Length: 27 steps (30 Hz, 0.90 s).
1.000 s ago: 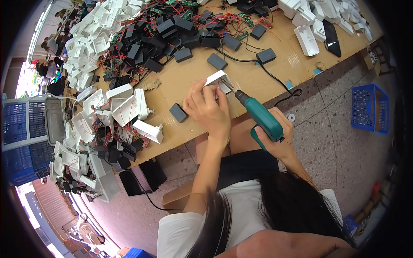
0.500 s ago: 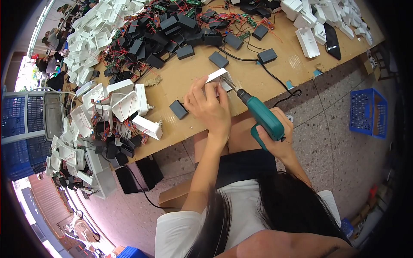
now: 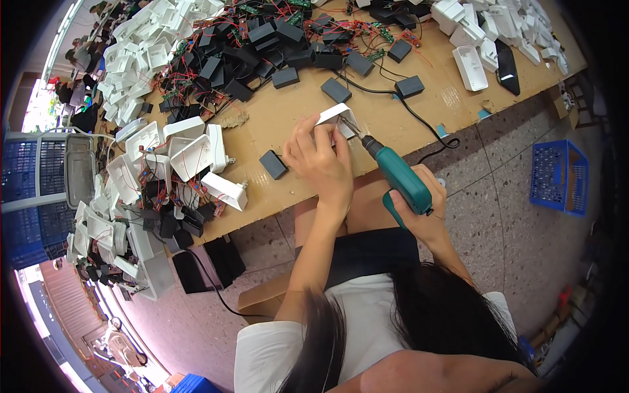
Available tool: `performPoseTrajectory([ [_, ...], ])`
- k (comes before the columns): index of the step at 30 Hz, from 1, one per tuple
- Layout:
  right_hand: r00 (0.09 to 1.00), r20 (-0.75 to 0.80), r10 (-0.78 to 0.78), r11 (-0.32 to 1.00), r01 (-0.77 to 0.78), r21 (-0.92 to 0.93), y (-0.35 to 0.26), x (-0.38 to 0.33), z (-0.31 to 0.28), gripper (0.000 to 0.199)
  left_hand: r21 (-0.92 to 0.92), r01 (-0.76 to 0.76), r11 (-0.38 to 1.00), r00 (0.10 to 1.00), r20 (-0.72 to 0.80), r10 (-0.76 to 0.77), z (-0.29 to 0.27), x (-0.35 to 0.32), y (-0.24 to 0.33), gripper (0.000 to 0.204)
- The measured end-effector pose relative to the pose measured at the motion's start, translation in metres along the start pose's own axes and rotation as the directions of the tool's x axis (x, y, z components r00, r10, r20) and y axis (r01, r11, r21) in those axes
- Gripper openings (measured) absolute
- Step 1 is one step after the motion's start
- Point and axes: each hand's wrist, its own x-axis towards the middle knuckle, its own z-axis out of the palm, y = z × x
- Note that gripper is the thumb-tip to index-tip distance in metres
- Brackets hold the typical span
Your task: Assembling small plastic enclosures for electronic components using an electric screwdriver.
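Observation:
My left hand (image 3: 321,155) is closed round a white plastic housing (image 3: 336,112) at the table's near edge, its open side facing right. In my right hand (image 3: 426,208) is a green electric screwdriver (image 3: 403,178), gripped by its handle. The tool's black nose points up and left, and its thin bit reaches into the housing. The bit's tip and whatever it touches inside are too small to make out. A black rectangular box (image 3: 272,164) lies on the table just left of my left hand, and another black box (image 3: 336,90) lies beyond the housing.
Black boxes with red wires and green boards (image 3: 262,52) are heaped at the far side. White housings (image 3: 147,59) are piled far left, with wired ones (image 3: 191,154) nearer. A black cable (image 3: 419,111) crosses the cardboard-covered table (image 3: 262,196). A blue crate (image 3: 559,178) stands on the floor at right.
The whole view has shifted very slightly. Both hands keep their hold on the housing and the electric screwdriver, with the bit still inside the housing.

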Motion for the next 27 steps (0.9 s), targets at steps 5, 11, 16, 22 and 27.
performPoseTrajectory([
  [5,0.999,0.008,-0.038,0.999,0.038,-0.028,0.000,-0.002,0.002,0.023,0.006,-0.001,1.000,1.000,0.004,0.001,-0.004,0.000,-0.001,0.013],
  [11,0.999,0.038,0.015,1.000,-0.014,-0.024,-0.003,-0.002,0.004,0.021,-0.003,-0.007,1.000,1.000,-0.002,0.007,-0.005,0.000,-0.004,0.013],
  [16,1.000,0.012,0.026,1.000,-0.027,0.013,-0.009,-0.004,0.008,0.020,-0.011,0.005,1.000,1.000,0.007,-0.005,-0.009,-0.001,-0.006,0.013],
  [22,0.995,0.055,0.083,0.997,-0.083,0.001,-0.010,-0.013,0.009,0.021,-0.003,0.005,1.000,1.000,-0.003,-0.005,-0.013,-0.003,-0.007,0.013],
  [27,0.997,0.026,0.066,0.997,-0.067,0.031,-0.013,-0.017,0.012,0.022,-0.011,0.000,1.000,1.000,-0.009,0.000,-0.019,-0.002,-0.006,0.013],
])
